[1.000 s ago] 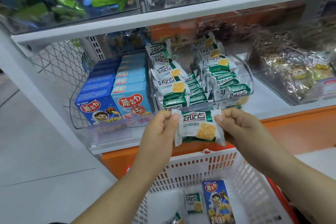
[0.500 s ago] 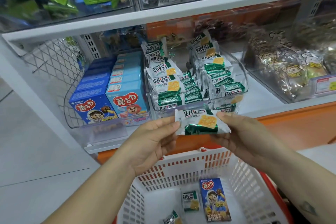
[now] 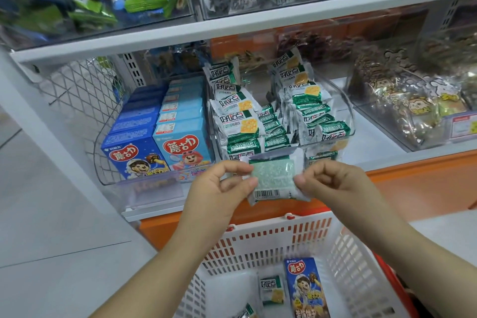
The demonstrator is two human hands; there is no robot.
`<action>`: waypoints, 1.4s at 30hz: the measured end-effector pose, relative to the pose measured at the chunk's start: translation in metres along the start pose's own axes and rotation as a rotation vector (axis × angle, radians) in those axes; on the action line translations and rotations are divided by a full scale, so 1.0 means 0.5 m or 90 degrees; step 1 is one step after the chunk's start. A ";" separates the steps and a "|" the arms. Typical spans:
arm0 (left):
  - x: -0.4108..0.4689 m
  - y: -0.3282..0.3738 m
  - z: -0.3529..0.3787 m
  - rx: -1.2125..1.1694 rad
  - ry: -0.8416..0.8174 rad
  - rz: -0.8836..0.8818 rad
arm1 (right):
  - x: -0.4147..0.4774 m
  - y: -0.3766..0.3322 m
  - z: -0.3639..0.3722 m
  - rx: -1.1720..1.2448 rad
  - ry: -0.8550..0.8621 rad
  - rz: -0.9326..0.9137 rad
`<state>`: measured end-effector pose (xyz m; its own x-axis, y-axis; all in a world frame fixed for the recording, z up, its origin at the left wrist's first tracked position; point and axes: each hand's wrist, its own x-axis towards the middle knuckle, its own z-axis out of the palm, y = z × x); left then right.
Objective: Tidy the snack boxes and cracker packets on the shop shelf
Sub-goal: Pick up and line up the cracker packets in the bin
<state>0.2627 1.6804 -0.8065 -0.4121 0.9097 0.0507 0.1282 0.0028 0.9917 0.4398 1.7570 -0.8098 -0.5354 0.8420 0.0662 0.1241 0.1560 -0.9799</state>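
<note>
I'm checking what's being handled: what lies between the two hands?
In the head view, one cracker packet, barcode side facing the camera, spans the gap; the left hand and right hand each pinch an edge.

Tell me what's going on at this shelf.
A person holds one cracker packet in front of the shelf, left hand pinching its left edge, right hand its right edge, barcode side facing the camera. Behind it, a clear bin holds stacked packets, with blue snack boxes beside it. A white basket below has a snack box and loose packets in it.
</note>
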 end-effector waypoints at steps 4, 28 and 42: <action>-0.001 -0.001 0.004 -0.063 0.016 0.041 | 0.002 0.002 -0.002 0.027 0.021 0.013; -0.010 0.028 -0.001 0.305 -0.102 0.376 | 0.021 -0.025 -0.023 0.238 0.016 0.086; 0.169 0.128 -0.026 0.761 -0.018 0.109 | 0.038 -0.046 -0.103 0.304 0.105 0.040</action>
<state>0.2243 1.7518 -0.7374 -0.2896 0.9447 0.1538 0.9391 0.2495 0.2362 0.4701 1.7960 -0.7763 -0.3957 0.9184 -0.0049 -0.2647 -0.1192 -0.9569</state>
